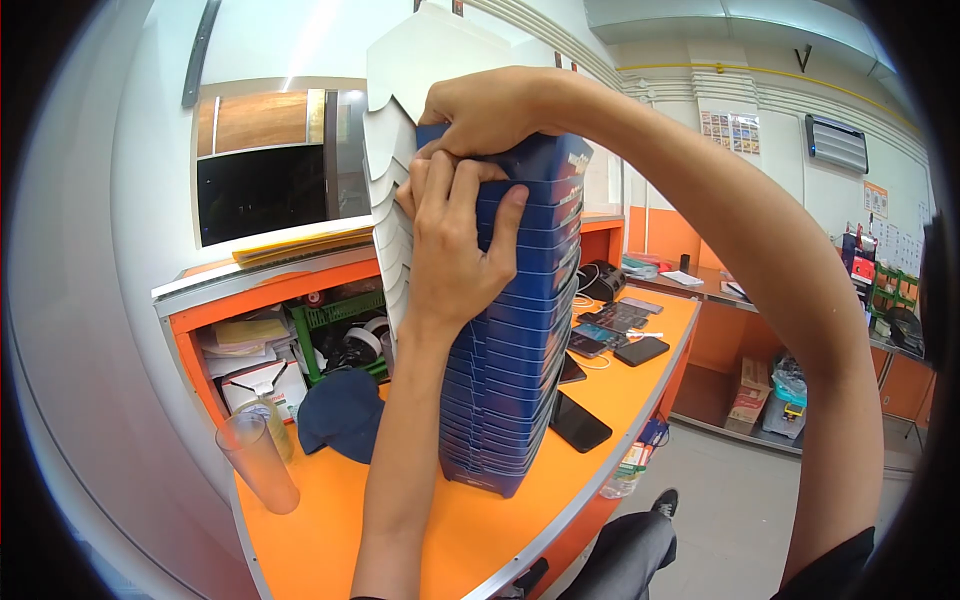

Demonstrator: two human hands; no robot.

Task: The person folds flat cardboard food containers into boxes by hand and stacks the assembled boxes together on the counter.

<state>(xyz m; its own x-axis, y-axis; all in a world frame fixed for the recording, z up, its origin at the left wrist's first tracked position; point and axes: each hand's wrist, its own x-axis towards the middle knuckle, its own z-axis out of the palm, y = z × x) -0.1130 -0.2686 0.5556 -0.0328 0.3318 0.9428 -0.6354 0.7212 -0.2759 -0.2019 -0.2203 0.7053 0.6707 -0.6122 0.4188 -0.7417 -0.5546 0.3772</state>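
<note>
A tall stack of nested blue cardboard boxes (505, 360) with raised white lid flaps (410, 60) stands on the orange counter. Near its top, my left hand (455, 230) grips one box's upper edge, thumb on the blue side and fingers curled over the rim. My right hand (490, 110) is closed at the top box (545, 158), its fingertips bent down by the rim, just above my left fingers. What the right fingertips pinch is partly hidden. The stack leans slightly to the right at the top.
Several phones (580, 420) and cables lie on the orange counter (520, 520) right of the stack. To the left are a dark blue cap (340, 412) and a translucent cup (258, 465). A shelf behind holds a green basket (335, 315) and papers.
</note>
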